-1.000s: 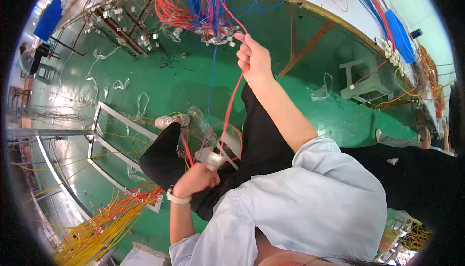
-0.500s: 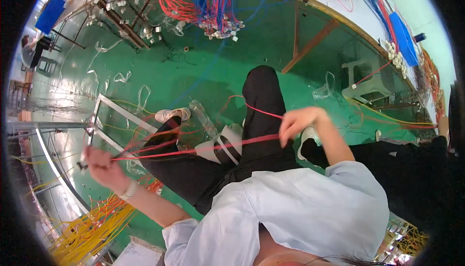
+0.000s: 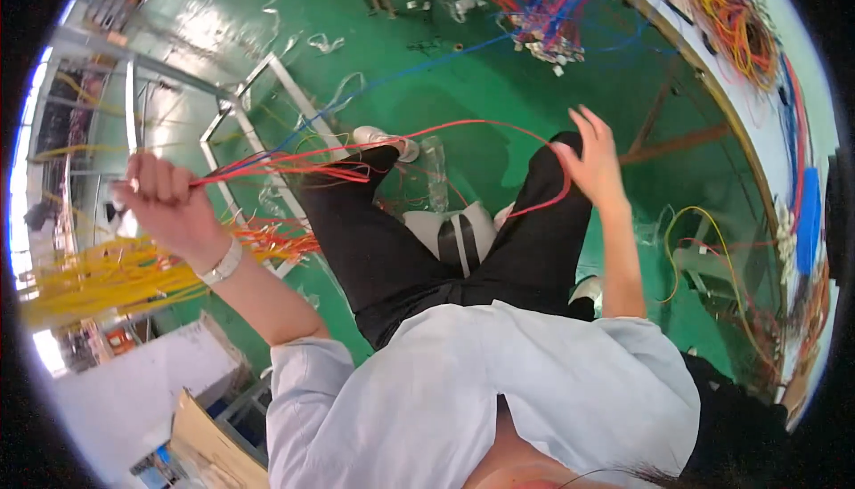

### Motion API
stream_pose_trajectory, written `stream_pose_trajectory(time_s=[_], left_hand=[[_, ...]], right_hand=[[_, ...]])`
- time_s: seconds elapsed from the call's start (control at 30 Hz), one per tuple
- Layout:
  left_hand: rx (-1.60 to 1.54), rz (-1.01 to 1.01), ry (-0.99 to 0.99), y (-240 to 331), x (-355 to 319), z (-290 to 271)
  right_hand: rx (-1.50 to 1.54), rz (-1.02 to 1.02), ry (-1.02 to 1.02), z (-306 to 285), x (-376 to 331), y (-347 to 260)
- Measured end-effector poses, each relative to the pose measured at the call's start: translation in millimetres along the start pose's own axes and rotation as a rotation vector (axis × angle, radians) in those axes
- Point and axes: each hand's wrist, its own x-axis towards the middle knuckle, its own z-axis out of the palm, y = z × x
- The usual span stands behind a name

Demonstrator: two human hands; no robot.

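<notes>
At the left, my left hand [image 3: 167,204] is closed around the gathered ends of a bundle of red wires [image 3: 307,168]. A blue wire [image 3: 392,81] stretches from beside that hand up to a hanging bunch of red and blue wires [image 3: 552,8] with white connectors at their ends. My right hand [image 3: 595,168] is raised over my right knee, fingers spread. One long red wire [image 3: 463,122] arcs from the bundle over my lap and curves down beside the right thumb; it looks loose there.
A metal frame [image 3: 267,146] stands on the green floor at left, near many yellow wires [image 3: 116,289]. A worktable [image 3: 712,88] holding coiled wires runs along the right. Below it is a stool [image 3: 708,266]. A white box [image 3: 169,355] sits at lower left.
My view has turned, shifting the surroundings. My right hand has gone from bent fingers at the red wires to raised, spread fingers. My left hand keeps its hold on the bundle.
</notes>
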Motion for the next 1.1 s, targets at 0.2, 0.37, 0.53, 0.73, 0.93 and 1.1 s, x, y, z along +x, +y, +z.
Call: stream_pose_trajectory(time_s=[0.2, 0.37, 0.53, 0.73, 0.93, 1.1], left_hand=[[-0.032, -0.244, 0.084, -98.0, -38.6, 64.3], [0.605, -0.178, 0.068, -117.2, -98.5, 70.8], [-0.139, -1.011, 0.504, -116.8, -178.7, 46.0], [0.038, -0.851, 0.636, -56.8, -245.7, 55.6], [0.205, -0.404, 0.731, 15.5, -281.0, 65.1], [0.485, 0.008, 0.920, 93.9, -272.1, 54.7]], right_hand=[[0.696, -0.780, -0.151, 24.5, 22.2, -206.5], [0.949, -0.596, -0.364, 50.9, -9.6, -234.9], [1.052, -0.817, -1.440, 36.0, 29.3, -191.4], [0.268, 0.028, -0.340, 216.2, 157.9, -172.9], [1.149, 1.075, -1.093, 351.2, 74.2, -62.2], [0.230, 0.820, -0.945, 394.9, -1.7, 10.4]])
